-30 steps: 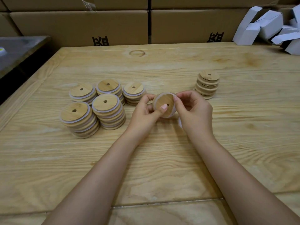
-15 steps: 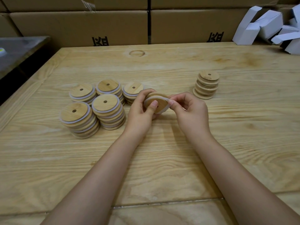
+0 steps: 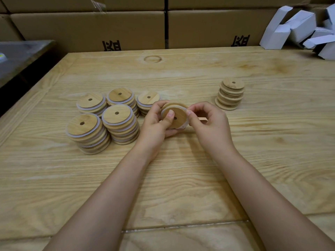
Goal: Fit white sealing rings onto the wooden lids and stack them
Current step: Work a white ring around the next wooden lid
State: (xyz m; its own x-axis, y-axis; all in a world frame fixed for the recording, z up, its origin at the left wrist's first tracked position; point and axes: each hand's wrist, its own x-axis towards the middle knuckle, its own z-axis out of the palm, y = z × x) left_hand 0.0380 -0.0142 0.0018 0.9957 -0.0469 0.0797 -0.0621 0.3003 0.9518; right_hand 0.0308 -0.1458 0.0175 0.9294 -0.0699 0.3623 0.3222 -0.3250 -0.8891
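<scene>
The left hand (image 3: 154, 124) grasps a wooden lid (image 3: 178, 115), its thumb (image 3: 170, 114) pressed on the face just beside the centre hole and the fingers curled under and behind. The right hand (image 3: 208, 122) pinches the white sealing ring (image 3: 182, 127) at the lid's right rim between thumb and fingertips (image 3: 188, 112), with the other fingers loosely curled. The lid is held tilted, just above the middle of the table (image 3: 181, 178).

The lid looks stiff, light and smooth, so it is best clamped across its flat faces, which leaves the rim free. The ring looks soft and stretchy. It probably needs working round the rim bit by bit, and it may spring off the far side if pulled hard.

The lid is a pale round disc of bamboo-like wood with one small hole. The ring shows as a thin white band along its edge, and whether it sits fully in place cannot be told.

Toward the left edge stand five ringed stacks (image 3: 119, 122), close together. Toward the right edge stands one stack of bare lids (image 3: 230, 95). Cardboard boxes (image 3: 90, 29) line the far edge, and white cartons (image 3: 297, 26) lie at the far right corner.
</scene>
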